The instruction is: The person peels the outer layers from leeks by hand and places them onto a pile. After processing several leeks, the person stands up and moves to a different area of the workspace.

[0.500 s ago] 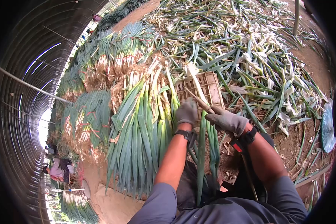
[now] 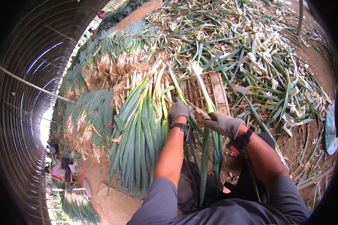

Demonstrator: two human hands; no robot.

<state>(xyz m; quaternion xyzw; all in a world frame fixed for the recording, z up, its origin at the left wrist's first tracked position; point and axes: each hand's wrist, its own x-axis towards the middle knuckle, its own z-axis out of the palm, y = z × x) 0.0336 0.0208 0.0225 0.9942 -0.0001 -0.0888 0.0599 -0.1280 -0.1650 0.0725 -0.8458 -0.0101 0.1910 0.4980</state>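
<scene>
Your left hand [image 2: 179,110] is sliding up the leek [image 2: 204,150] onto the pile [image 2: 139,127], gripping it, while your right hand [image 2: 223,124] is clutching a knife [image 2: 197,108].

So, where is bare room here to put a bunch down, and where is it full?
Bare soil lies at the far right, beyond the loose leaves. A sandy strip runs below the stacked onions. Around the crate and both hands, left hand and right hand, it is crowded.
</scene>
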